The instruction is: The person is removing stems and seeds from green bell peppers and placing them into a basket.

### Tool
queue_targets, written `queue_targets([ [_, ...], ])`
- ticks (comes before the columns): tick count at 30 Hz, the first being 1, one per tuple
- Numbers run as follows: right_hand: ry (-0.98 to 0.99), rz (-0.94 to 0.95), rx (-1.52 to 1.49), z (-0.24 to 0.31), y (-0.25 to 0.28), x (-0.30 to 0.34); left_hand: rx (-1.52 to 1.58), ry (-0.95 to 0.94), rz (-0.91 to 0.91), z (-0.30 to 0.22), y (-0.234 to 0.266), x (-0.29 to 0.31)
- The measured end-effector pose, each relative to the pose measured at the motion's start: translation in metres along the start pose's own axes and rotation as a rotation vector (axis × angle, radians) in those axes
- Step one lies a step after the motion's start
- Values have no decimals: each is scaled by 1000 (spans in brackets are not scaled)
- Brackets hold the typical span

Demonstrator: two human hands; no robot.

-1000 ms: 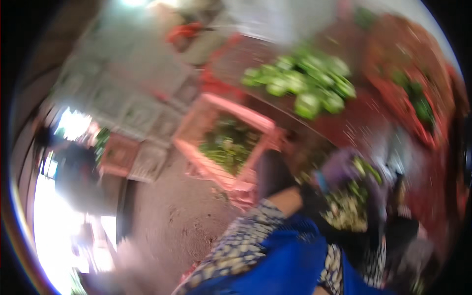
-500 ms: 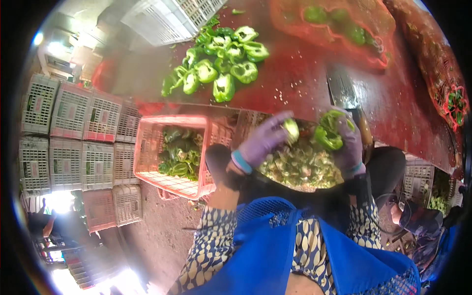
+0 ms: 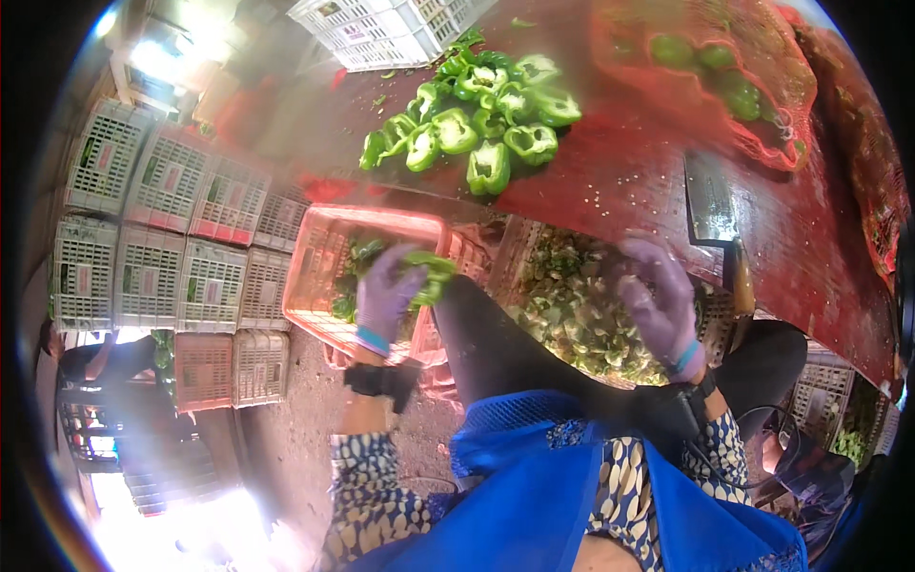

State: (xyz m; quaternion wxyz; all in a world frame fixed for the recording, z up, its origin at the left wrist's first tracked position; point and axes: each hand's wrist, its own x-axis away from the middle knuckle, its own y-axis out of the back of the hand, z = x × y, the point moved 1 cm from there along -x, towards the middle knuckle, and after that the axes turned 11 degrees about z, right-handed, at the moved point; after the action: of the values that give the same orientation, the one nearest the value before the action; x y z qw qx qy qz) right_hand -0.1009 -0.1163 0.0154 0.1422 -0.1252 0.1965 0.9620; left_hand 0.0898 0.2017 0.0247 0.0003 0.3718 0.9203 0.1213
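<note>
My left hand (image 3: 386,291), in a purple glove, is closed on a green bell pepper (image 3: 434,278) above the pink crate (image 3: 297,286), in which more green peppers lie. Over the crate of cut pepper scraps (image 3: 581,315) hovers my right hand (image 3: 660,303), also gloved in purple, its fingers curved and apart with nothing between them. Several halved green peppers (image 3: 488,167) lie in a heap on the red table (image 3: 610,162). Beside the table's near edge rests a cleaver (image 3: 710,205) with a wooden handle.
A white crate (image 3: 391,33) stands at the table's far left. Red mesh bags of peppers (image 3: 729,86) lie at the far right. Stacked crates (image 3: 152,248) line the left side. Another person's arm and leg (image 3: 810,467) show at the lower right.
My left hand has moved left from the scrap crate to the pink crate, now with a green pepper. My right hand no longer holds the pepper it had. The view has shifted.
</note>
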Motion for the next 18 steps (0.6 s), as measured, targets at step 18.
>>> queue_targets([
  [18,-117,74,-179,-8,-30,18,-1176,-3,227,-19,-8,-211],
])
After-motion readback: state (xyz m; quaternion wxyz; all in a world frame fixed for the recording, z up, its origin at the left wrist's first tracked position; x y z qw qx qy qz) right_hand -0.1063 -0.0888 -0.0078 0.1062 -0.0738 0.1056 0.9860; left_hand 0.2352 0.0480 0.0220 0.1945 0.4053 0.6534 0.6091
